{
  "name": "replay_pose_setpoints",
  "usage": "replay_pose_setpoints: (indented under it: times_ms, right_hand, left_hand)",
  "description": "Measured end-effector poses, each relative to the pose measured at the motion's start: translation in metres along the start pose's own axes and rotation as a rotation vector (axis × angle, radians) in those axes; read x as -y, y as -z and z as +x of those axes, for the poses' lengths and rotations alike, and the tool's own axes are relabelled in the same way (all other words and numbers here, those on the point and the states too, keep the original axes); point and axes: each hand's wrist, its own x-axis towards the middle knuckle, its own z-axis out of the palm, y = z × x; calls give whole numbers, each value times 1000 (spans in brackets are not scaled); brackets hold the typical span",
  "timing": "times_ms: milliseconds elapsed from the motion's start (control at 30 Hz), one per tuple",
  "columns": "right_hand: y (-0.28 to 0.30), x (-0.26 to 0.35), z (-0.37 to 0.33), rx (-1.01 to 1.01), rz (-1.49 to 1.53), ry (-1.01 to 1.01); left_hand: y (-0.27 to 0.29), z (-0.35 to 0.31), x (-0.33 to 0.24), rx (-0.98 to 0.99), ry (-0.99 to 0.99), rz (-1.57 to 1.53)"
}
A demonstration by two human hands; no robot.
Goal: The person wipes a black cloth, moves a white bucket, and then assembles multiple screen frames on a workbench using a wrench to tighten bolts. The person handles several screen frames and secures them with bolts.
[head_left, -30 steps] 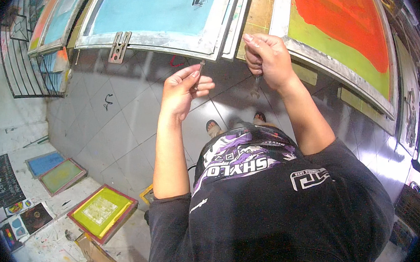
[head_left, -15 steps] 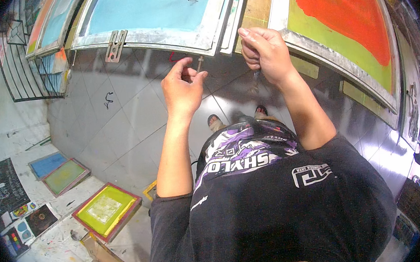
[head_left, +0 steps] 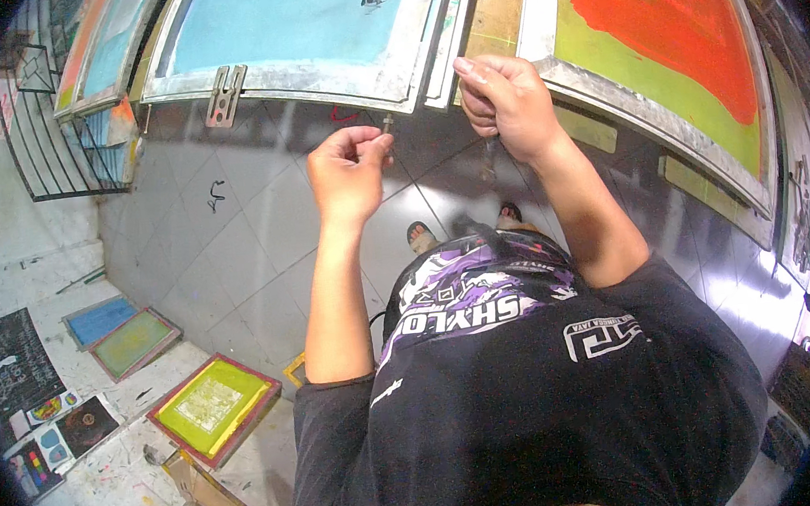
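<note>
My left hand (head_left: 348, 173) is closed in a pinch around a small metal bolt (head_left: 388, 122), which stands up by the near right corner of a blue screen-printing frame (head_left: 299, 31). My right hand (head_left: 518, 108) is curled into a fist, thumb on top, between that frame and a neighbouring screen frame (head_left: 655, 29) with orange ink over a yellow-green mesh. A thin dark piece (head_left: 490, 154) shows blurred below the right fist; its kind cannot be made out. A slotted metal bracket (head_left: 226, 97) clips over the blue frame's near edge, left of my left hand.
Another screen frame (head_left: 104, 58) leans at the upper left beside a black wire rack (head_left: 30, 151). Small screens, such as a yellow-green one with a red border (head_left: 214, 407), lie on a paint-marked surface at the lower left. Grey floor tiles (head_left: 256, 199) stretch below my hands.
My left hand's fingers have closed more tightly together at the bolt, its index finger no longer raised. The right fist has shifted slightly left. The view has moved a little.
</note>
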Motion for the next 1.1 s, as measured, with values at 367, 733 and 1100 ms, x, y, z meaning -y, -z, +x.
replay_pose_setpoints:
  times_ms: [367,733,1100]
  right_hand:
    - [1,-5,5,15,32,-10]
    - [0,-4,3,19,57,-7]
    - [0,-3,3,12,38,-2]
  left_hand:
    - [6,1,-7,207,175,-91]
    - [4,-1,-10,218,263,-299]
    - [8,7,-10,307,242,-341]
